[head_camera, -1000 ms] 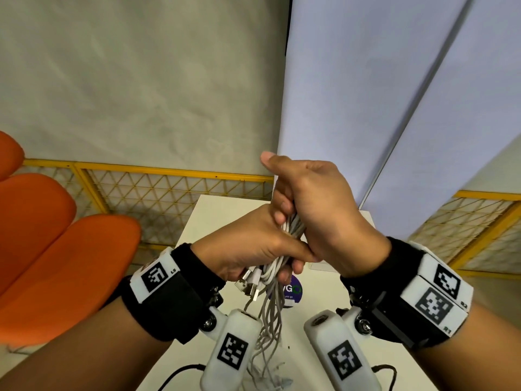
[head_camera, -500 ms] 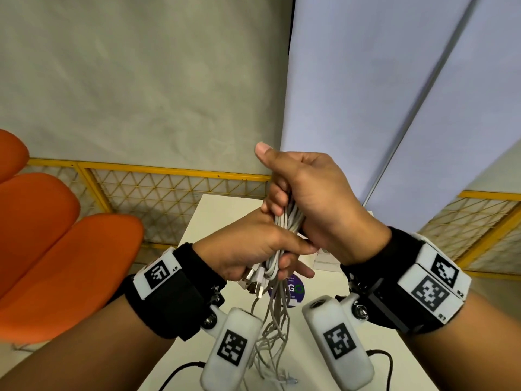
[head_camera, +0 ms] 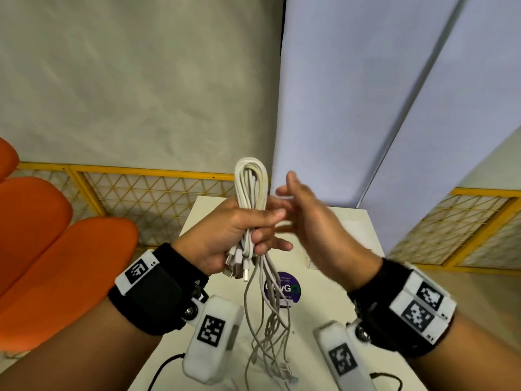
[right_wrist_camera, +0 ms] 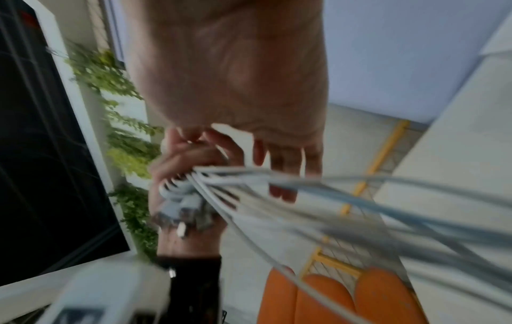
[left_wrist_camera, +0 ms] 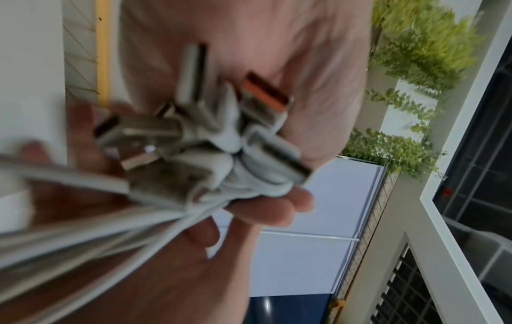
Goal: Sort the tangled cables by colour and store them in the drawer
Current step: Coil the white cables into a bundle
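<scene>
Cables (head_camera: 251,198), all white or pale grey, are bunched in the left hand (head_camera: 225,232), whose fingers (head_camera: 263,237) and thumb curl tightly round the middle of the bundle. Above the fist the cables fold into a neat upright loop; below it a cluster of USB plugs (head_camera: 238,266) sticks out, seen close in the left wrist view (left_wrist_camera: 221,131), and the loose tails hang down in a tangle toward the worktop (head_camera: 338,277).

Just beside the bundle, the right hand (head_camera: 313,221) is blurred; its fingers (head_camera: 290,182) look spread and loosely extended, holding nothing as far as I can tell. The right wrist view shows the same: extended fingers (right_wrist_camera: 285,171) near the gripped plugs, with cable strands sweeping across the lens.

Farther out, the white worktop carries a round purple sticker (head_camera: 284,286) directly under the hanging tails. An orange chair (head_camera: 70,263) stands to the left, with a yellow mesh railing (head_camera: 141,193) behind.

By my judgement, the sorting is well advanced for this colour: one single-coloured group is gathered and half coiled. The lower tails still need untangling and winding in. No drawer is visible, nor any cables of another colour, so storing is apparently still to come.
</scene>
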